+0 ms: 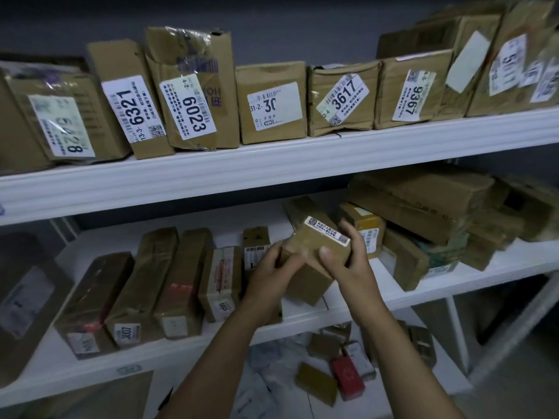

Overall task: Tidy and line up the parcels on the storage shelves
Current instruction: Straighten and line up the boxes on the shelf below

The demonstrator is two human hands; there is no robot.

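Both my hands hold one small brown cardboard parcel (314,252) above the middle shelf (348,309). My left hand (272,273) grips its left side, my right hand (344,255) grips its right side with the thumb on the front face. A white label runs along the parcel's top edge. To the left, a row of long brown parcels (151,285) lies side by side on the same shelf, labels facing me. On the right, several brown boxes (423,219) sit in a loose heap. The upper shelf (272,164) carries a row of numbered parcels (272,101).
Below the middle shelf, a lower level holds scattered small parcels (320,385), a red packet (348,378) and white bags. A white upright post (456,331) stands at the right. A dark parcel (24,294) fills the far left of the middle shelf.
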